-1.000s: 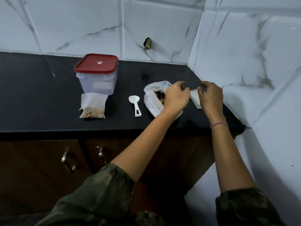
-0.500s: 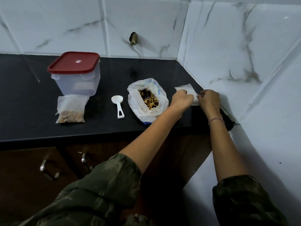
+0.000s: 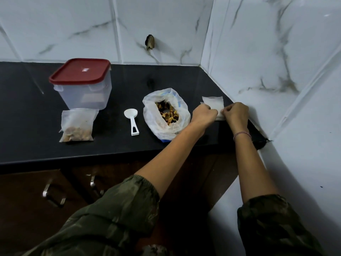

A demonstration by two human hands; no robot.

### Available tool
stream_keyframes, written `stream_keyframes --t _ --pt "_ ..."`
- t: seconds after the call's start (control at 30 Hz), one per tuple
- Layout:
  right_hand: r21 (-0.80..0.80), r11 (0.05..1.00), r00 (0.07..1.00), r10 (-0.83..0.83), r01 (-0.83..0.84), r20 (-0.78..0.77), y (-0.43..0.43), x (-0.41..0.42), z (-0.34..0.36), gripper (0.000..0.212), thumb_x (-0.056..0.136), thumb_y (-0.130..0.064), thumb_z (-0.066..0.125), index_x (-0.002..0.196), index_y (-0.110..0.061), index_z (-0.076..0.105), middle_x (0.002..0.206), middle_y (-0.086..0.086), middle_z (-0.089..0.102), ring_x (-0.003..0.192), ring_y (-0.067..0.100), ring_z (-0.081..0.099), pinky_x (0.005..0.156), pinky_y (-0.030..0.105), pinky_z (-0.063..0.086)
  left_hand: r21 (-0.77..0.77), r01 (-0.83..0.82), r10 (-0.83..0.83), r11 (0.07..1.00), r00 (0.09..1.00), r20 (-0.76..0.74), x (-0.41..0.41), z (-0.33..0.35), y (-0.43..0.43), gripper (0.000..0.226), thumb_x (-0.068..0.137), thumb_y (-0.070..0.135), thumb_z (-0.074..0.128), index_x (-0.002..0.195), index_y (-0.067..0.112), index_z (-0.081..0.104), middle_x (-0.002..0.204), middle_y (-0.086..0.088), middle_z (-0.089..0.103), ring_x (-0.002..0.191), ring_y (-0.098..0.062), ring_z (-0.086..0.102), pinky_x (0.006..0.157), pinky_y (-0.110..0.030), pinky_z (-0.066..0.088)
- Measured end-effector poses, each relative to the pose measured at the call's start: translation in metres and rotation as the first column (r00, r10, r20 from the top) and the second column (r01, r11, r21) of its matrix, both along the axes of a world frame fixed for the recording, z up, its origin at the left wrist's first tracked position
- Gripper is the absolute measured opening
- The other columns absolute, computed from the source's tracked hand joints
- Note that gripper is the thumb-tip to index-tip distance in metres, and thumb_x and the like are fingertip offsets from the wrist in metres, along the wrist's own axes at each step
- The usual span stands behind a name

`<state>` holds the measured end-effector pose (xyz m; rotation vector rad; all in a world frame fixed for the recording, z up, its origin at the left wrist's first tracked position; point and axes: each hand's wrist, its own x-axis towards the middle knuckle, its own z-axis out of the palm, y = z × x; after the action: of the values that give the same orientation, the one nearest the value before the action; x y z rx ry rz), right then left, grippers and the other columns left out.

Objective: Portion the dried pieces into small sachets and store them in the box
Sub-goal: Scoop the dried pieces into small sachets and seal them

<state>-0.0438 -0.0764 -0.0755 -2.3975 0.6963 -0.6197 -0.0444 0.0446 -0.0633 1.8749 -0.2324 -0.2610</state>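
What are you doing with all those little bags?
A person is packing dried pieces into little sachets. Both hands, the left hand and right hand, pinch the near edge of an empty sachet lying on the black counter. The open bag of dried pieces and a white scoop wait beside them. One filled sachet lies before the closed red-lidded box.

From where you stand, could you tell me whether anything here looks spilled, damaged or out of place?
Nothing on the counter looks spilled: the pieces stay inside the open bag, and the filled sachet lies closed before the lidded box. The one oddity is a dark, ragged hole in the wall tile behind.
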Motion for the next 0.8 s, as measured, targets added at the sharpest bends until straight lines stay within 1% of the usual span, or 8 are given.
stream_keyframes --t 0.13,0.27,0.47,0.57,0.63,0.7,0.77,0.8 --pt "-0.017 0.999 0.994 -0.029 0.027 -0.107 -0.002 0.005 0.002 0.029 0.083 -0.019 0.07 0.063 -0.005 0.053 0.067 0.019 0.051 0.074 0.03 0.051 0.058 0.027 0.034 0.029 0.012 -0.012 1.0 1.0 0.015 0.002 -0.001 -0.001 0.033 0.085 0.009 0.052 0.055 0.011 0.039 0.06 -0.002 0.04 0.062 -0.016 0.041 0.052 -0.027 0.03" --pt "0.042 0.999 0.998 -0.024 0.027 -0.05 -0.003 0.005 0.004 0.016 0.079 -0.014 0.073 0.089 -0.001 0.073 0.097 0.018 0.07 0.096 0.031 0.064 0.075 0.023 0.042 0.048 0.016 -0.017 0.999 1.0 0.021 0.003 -0.003 -0.001 0.035 0.085 0.007 0.051 0.053 0.011 0.038 0.057 -0.002 0.038 0.058 -0.015 0.039 0.051 -0.028 0.029" --pt "0.109 0.994 0.995 -0.011 0.0 0.096 -0.003 -0.001 -0.002 0.012 0.081 -0.015 0.071 0.084 -0.004 0.072 0.093 0.014 0.072 0.09 0.026 0.066 0.077 0.026 0.046 0.027 0.016 -0.016 1.0 1.0 -0.003 0.002 0.0 0.001 0.034 0.084 0.007 0.053 0.053 0.011 0.039 0.057 -0.002 0.04 0.055 -0.016 0.039 0.05 -0.026 0.03" --pt "0.146 0.988 0.983 0.025 -0.052 0.184 -0.003 -0.006 0.003 0.013 0.08 -0.017 0.072 0.087 -0.006 0.071 0.09 0.012 0.071 0.081 0.019 0.064 0.075 0.025 0.047 -0.042 0.016 -0.017 0.999 0.999 -0.03 0.0 0.007 0.0 0.012 0.085 0.012 0.056 0.077 0.004 0.059 0.08 -0.011 0.061 0.078 -0.024 0.06 0.069 -0.03 0.049" --pt "0.16 0.984 0.97 0.042 -0.082 0.24 0.0 -0.01 0.009 0.013 0.08 -0.018 0.071 0.086 -0.007 0.07 0.086 0.011 0.07 0.076 0.016 0.06 0.075 0.026 0.047 -0.105 -0.011 0.004 0.994 0.998 -0.07 0.0 0.011 -0.001 0.027 0.088 0.019 0.058 0.108 0.001 0.057 0.105 -0.015 0.064 0.094 -0.027 0.065 0.084 -0.037 0.056" --pt "0.16 0.981 0.955 0.063 -0.113 0.29 0.003 -0.016 0.016 0.013 0.081 -0.019 0.071 0.086 -0.007 0.07 0.079 0.007 0.066 0.074 0.017 0.058 0.07 0.019 0.047 -0.156 -0.035 0.02 0.987 0.995 -0.1 0.0 0.016 0.001 0.034 0.092 0.022 0.056 0.118 0.0 0.048 0.11 -0.015 0.061 0.089 -0.026 0.067 0.08 -0.041 0.058" --pt "0.133 0.983 0.943 0.078 -0.127 0.324 0.008 -0.024 0.023 0.012 0.082 -0.021 0.071 0.086 -0.009 0.07 0.081 0.005 0.064 0.075 0.014 0.056 0.063 0.007 0.04 -0.193 -0.031 0.014 0.981 0.996 -0.092 -0.001 0.022 0.007 0.024 0.096 0.019 0.052 0.112 0.001 0.051 0.102 -0.016 0.061 0.075 -0.022 0.066 0.069 -0.039 0.06" --pt "0.125 0.983 0.936 0.087 -0.137 0.341 0.01 -0.027 0.026 0.011 0.082 -0.022 0.071 0.085 -0.011 0.07 0.086 0.007 0.065 0.077 0.013 0.056 0.063 0.009 0.039 -0.204 -0.029 0.015 0.979 0.997 -0.074 -0.001 0.024 0.011 0.02 0.097 0.018 0.051 0.108 0.001 0.054 0.096 -0.016 0.063 0.07 -0.022 0.066 0.065 -0.038 0.06"
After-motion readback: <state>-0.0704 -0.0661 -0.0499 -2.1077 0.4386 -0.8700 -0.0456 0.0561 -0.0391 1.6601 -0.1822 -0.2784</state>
